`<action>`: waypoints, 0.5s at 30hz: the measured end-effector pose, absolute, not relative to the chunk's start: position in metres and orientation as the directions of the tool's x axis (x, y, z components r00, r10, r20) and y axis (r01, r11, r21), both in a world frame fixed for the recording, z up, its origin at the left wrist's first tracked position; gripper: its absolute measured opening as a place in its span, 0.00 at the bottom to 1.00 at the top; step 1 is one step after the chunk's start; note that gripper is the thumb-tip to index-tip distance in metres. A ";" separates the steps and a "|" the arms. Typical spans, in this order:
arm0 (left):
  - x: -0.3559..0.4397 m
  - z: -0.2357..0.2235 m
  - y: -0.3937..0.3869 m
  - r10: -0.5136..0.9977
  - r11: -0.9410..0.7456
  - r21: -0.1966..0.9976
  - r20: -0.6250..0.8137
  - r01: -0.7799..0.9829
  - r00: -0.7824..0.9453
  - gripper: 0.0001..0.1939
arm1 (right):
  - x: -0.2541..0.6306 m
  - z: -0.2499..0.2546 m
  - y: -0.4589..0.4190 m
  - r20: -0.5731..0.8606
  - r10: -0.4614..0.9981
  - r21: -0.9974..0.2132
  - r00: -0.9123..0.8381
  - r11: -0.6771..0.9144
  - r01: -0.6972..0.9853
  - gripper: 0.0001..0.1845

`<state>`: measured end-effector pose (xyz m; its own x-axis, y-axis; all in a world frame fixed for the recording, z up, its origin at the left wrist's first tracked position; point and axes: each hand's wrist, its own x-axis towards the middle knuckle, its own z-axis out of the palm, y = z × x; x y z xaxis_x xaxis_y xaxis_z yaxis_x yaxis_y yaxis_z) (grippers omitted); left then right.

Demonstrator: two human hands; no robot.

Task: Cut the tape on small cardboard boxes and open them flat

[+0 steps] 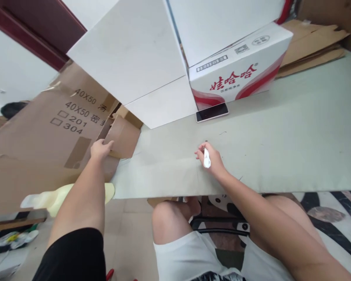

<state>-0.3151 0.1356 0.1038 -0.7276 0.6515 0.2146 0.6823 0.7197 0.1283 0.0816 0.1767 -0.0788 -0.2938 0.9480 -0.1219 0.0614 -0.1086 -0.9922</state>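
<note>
At the left end of the table, my left hand [101, 149] has its fingers closed on the near edge of a small brown cardboard box [124, 137]. That box stands against a large printed carton [73, 109]. My right hand [213, 158] is above the middle of the table, its fingers curled around a slim white pen-like tool [206, 159]. The tool's rounded end points towards me, and a small dark tip shows past the fingers. A phone [212, 112] with a dark screen lies farther back, in front of a white and red water carton [240, 74].
Large white boxes [140, 50] stand along the back of the pale tabletop [295, 148]. Flattened cardboard [312, 47] is stacked at the back right. A pale yellow object [58, 197] lies at the table's left front, partly behind my left forearm. My knees are under the front edge.
</note>
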 end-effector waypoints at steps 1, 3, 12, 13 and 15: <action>-0.311 0.100 0.138 0.645 0.730 0.118 0.209 0.674 -0.735 0.11 | 0.082 -0.079 0.178 -0.122 0.949 -0.992 -0.291 -0.112 0.051 0.10; -0.299 0.091 0.140 0.628 0.741 0.111 0.235 0.663 -0.742 0.08 | 0.083 -0.080 0.181 -0.120 0.950 -0.993 -0.288 -0.117 0.028 0.10; -0.242 0.071 0.062 0.538 0.574 0.311 0.554 0.757 -0.635 0.15 | 0.115 -0.054 0.187 -0.092 0.962 -0.992 -0.257 -0.111 -0.058 0.08; -0.236 0.069 0.051 0.527 0.546 0.341 0.570 0.765 -0.630 0.15 | 0.119 -0.052 0.187 -0.087 0.963 -0.992 -0.255 -0.107 -0.065 0.09; -0.223 0.065 0.036 0.517 0.403 0.436 0.617 0.805 -0.593 0.14 | 0.127 -0.053 0.188 -0.084 0.967 -0.992 -0.241 -0.104 -0.073 0.10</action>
